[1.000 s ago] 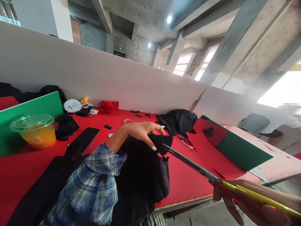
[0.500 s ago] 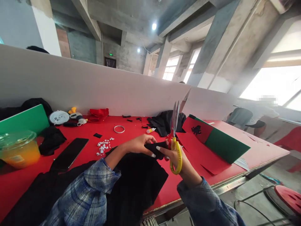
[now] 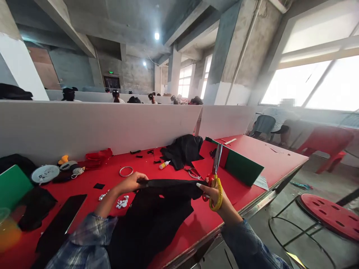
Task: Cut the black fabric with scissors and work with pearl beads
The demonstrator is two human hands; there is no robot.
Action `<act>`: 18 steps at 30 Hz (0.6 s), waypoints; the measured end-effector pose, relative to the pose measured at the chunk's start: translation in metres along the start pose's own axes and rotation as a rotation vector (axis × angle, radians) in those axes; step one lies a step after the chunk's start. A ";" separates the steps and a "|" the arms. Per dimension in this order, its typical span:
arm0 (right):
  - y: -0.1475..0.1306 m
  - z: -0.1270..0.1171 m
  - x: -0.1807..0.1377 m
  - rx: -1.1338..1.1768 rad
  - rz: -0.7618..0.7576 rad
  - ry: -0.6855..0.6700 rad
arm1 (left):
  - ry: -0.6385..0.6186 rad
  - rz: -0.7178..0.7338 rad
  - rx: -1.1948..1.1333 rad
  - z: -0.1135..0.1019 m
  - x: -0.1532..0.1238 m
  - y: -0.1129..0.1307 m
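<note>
While both hands have the black cloth (image 3: 159,222) by its upper edge, the span between them is pulled nearly straight, just above the red tabletop (image 3: 193,231), and the rest drapes down toward the near side. Small gap in the cloth near that edge, red showing through.

Left hand (image 3: 135,182): fingers closed in a pinch on the left end of the edge, palm mostly hidden. Right hand (image 3: 211,191): thumb and fingers closed on the right end, same hand carrying the scissors (image 3: 217,160), yellow and red handles hooked at the fingers, blades up and close together.

Containers: clear cup (image 3: 8,233) with orange drink, cut off by the left border. Small white bottle (image 3: 164,164) lying on its side beyond the cloth, near a black bundle (image 3: 183,151); contents can't tell. White beads (image 3: 122,201) sit loose on the tabletop, either side of the left forearm. Pale ring (image 3: 126,171) just beyond the left hand, dark phone (image 3: 61,216) left of the left sleeve.

Labels: yellow one on the bottle, too small to read. Round pale disc (image 3: 45,174) has dark marks, can't make them out. Lit green sign (image 3: 111,72) on the far wall, also unreadable
</note>
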State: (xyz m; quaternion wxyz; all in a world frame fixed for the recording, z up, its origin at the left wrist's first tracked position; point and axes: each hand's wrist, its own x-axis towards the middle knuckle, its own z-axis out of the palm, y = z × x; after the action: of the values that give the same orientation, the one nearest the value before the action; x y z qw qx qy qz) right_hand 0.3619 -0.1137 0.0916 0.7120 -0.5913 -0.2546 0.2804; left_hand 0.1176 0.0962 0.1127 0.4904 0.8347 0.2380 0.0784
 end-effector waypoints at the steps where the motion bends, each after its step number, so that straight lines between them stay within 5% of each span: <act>1: 0.002 0.000 0.000 0.014 0.006 0.011 | 0.021 0.007 0.034 -0.005 0.001 0.008; 5: 0.010 -0.002 -0.002 0.055 0.074 0.029 | 0.002 0.069 0.158 -0.019 0.006 0.041; 12: 0.036 -0.015 -0.019 0.025 0.129 -0.051 | -0.500 0.182 0.078 0.015 0.012 0.054; 14: 0.036 -0.022 -0.022 -0.012 0.135 -0.071 | -0.466 0.168 0.021 0.023 0.009 0.046; 18: 0.026 -0.038 -0.025 -0.040 0.138 -0.050 | -0.207 0.049 -0.160 0.019 -0.012 0.029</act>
State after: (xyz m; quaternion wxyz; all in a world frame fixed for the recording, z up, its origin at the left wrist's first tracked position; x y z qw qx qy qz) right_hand 0.3680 -0.1540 0.0585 0.6725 -0.6144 -0.2363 0.3382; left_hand 0.1235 0.0641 0.1288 0.5752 0.8021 0.1587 0.0227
